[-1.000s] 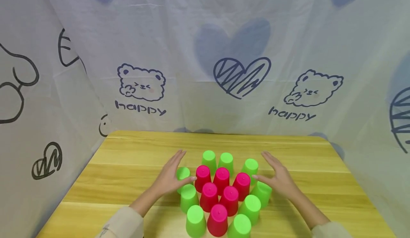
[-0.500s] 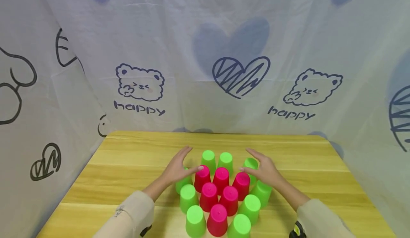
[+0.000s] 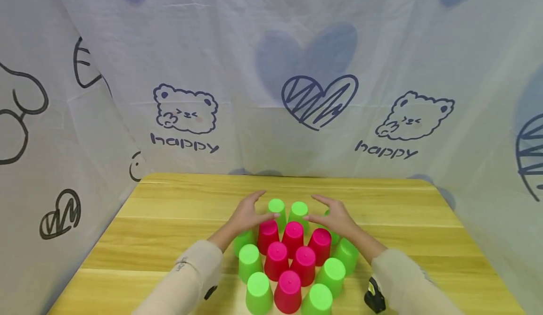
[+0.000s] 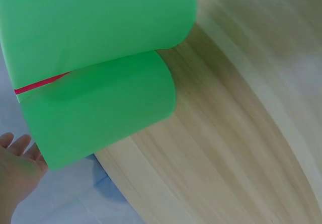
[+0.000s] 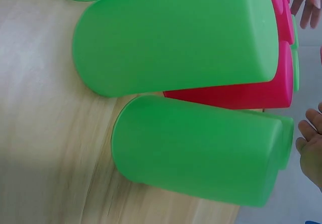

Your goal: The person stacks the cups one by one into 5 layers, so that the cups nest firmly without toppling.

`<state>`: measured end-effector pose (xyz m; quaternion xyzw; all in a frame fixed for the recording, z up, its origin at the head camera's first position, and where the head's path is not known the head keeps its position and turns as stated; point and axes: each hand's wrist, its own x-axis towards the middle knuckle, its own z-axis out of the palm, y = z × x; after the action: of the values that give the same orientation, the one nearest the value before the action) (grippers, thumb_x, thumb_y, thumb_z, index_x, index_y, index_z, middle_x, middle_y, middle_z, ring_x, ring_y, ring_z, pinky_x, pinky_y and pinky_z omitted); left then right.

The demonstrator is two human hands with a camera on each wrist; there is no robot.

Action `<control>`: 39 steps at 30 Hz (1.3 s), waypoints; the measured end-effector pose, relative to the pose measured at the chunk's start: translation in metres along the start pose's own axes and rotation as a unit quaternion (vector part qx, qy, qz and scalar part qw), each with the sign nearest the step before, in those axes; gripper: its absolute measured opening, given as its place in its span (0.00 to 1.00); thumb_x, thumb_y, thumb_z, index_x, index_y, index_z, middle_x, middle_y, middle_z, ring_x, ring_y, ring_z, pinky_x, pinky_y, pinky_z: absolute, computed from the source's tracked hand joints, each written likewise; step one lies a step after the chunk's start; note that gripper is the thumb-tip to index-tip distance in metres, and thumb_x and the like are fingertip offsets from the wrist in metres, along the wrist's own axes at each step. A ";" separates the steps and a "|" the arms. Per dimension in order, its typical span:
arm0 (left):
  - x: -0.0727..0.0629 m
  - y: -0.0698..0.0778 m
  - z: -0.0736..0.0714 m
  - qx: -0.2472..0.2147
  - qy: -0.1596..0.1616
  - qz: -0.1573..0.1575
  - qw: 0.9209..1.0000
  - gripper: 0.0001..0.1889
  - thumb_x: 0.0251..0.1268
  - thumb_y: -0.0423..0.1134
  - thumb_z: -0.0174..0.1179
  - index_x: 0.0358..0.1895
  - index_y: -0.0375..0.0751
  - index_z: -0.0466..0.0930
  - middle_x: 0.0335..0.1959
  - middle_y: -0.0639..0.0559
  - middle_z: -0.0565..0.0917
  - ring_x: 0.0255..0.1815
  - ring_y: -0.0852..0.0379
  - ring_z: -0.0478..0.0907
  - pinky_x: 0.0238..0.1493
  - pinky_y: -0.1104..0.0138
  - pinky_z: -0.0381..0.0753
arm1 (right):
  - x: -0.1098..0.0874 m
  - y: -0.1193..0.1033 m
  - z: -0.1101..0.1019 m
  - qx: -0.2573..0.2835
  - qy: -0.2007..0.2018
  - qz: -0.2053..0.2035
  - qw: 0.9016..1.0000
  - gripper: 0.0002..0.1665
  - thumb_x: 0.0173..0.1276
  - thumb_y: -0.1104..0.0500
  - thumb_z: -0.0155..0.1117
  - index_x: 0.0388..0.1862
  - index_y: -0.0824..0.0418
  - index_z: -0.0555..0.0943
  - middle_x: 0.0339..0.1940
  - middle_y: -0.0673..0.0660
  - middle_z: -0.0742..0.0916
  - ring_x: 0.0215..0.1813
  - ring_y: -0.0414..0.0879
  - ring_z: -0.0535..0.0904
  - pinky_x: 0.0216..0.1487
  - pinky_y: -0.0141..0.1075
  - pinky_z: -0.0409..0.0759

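Observation:
Several upside-down plastic cups stand in a cluster: red cups [image 3: 277, 261] in the middle and green cups [image 3: 250, 263] around them. My left hand [image 3: 248, 215] hovers at the back left of the cluster, thumb and fingers spread apart beside a back green cup [image 3: 276, 207]. From the other side my right hand [image 3: 335, 216] mirrors it, its thumb tip overlapping another back green cup [image 3: 299, 210]. It hides most of the green cup behind it. In the left wrist view, my left hand [image 4: 20, 171] shows past a green cup [image 4: 100, 108]. Neither hand holds anything.
The cups stand on a wooden table [image 3: 169, 202] with rounded back corners. A pale cloth [image 3: 246, 131] printed with hearts, bears and the word happy hangs behind and at the sides. Dark bands show under both sleeves [image 3: 199, 268].
Both hands have moved inward and farther back over the cups, narrowing the gap between them. The cups stand where they were.

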<state>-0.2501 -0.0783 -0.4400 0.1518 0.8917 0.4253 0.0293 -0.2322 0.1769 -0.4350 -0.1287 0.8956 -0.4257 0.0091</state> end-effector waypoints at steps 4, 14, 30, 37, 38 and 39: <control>0.007 0.002 0.003 -0.002 -0.001 -0.009 1.000 0.43 0.49 0.52 0.69 0.66 0.33 0.63 0.65 0.38 0.69 0.66 0.40 0.66 0.63 0.50 0.70 | 0.005 -0.001 0.002 -0.013 0.008 -0.004 1.000 0.40 0.54 0.51 0.71 0.62 0.68 0.70 0.62 0.66 0.76 0.65 0.62 0.69 0.64 0.55 0.68; 0.015 0.001 0.008 0.000 0.005 0.013 1.000 0.36 0.48 0.45 0.71 0.59 0.28 0.71 0.57 0.35 0.76 0.56 0.40 0.75 0.55 0.54 0.78 | 0.014 0.003 0.005 -0.026 0.003 -0.010 1.000 0.38 0.55 0.52 0.71 0.60 0.71 0.72 0.60 0.67 0.77 0.64 0.62 0.70 0.63 0.54 0.70; 0.020 0.005 0.016 -0.001 0.002 0.015 1.000 0.30 0.47 0.39 0.71 0.53 0.24 0.75 0.49 0.35 0.81 0.47 0.42 0.80 0.46 0.58 0.82 | 0.025 0.001 0.006 -0.039 -0.040 -0.018 0.998 0.34 0.53 0.55 0.72 0.55 0.73 0.75 0.55 0.69 0.80 0.58 0.63 0.75 0.59 0.54 0.73; 0.020 0.004 0.017 0.002 0.010 0.022 1.000 0.28 0.45 0.35 0.72 0.51 0.23 0.76 0.46 0.35 0.82 0.43 0.44 0.80 0.43 0.60 0.83 | 0.027 0.000 0.007 -0.040 -0.054 -0.037 0.997 0.31 0.52 0.58 0.72 0.52 0.74 0.77 0.51 0.69 0.83 0.54 0.62 0.78 0.57 0.54 0.75; 0.020 0.004 0.017 0.002 0.011 0.023 1.000 0.27 0.45 0.35 0.72 0.50 0.24 0.76 0.46 0.35 0.82 0.42 0.45 0.80 0.42 0.61 0.83 | 0.027 0.000 0.007 -0.042 -0.055 -0.041 0.997 0.29 0.52 0.58 0.72 0.50 0.73 0.78 0.50 0.68 0.83 0.53 0.62 0.78 0.56 0.54 0.75; 0.021 0.004 0.018 0.001 0.013 0.023 1.000 0.27 0.45 0.35 0.72 0.50 0.24 0.77 0.45 0.36 0.83 0.41 0.46 0.80 0.41 0.61 0.83 | 0.027 0.000 0.007 -0.043 -0.055 -0.044 0.997 0.28 0.52 0.58 0.72 0.49 0.72 0.79 0.49 0.67 0.84 0.52 0.61 0.79 0.56 0.53 0.76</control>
<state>-0.2658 -0.0569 -0.4469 0.1667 0.8889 0.4266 0.0081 -0.2577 0.1650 -0.4367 -0.1919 0.9048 -0.3788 0.0338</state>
